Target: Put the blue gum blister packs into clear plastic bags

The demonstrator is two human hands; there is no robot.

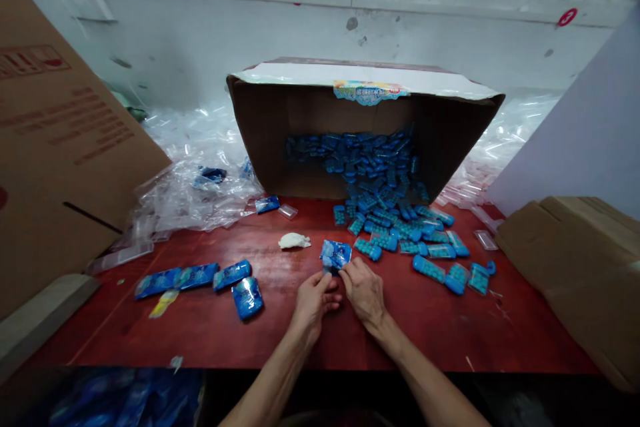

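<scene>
A blue printed wrapper (335,254) is between my two hands at the middle of the red table. My left hand (316,300) pinches its lower left edge, and my right hand (364,288) has its fingertips closed on the lower right edge. To the left lie several blue wrapped packs (247,298). On the right, several clear cases with blue caps and blue-green beads (429,269) spread out from the pile (370,157) inside an open cardboard box (260,147). A crumpled white piece (294,241) rests just beyond my hands.
Clear plastic packaging (190,187) is heaped at the back left, with more at the back right. Cardboard boxes stand at the left (60,147) and right (575,267). Blue wrappers (130,400) fill a container below the front left edge.
</scene>
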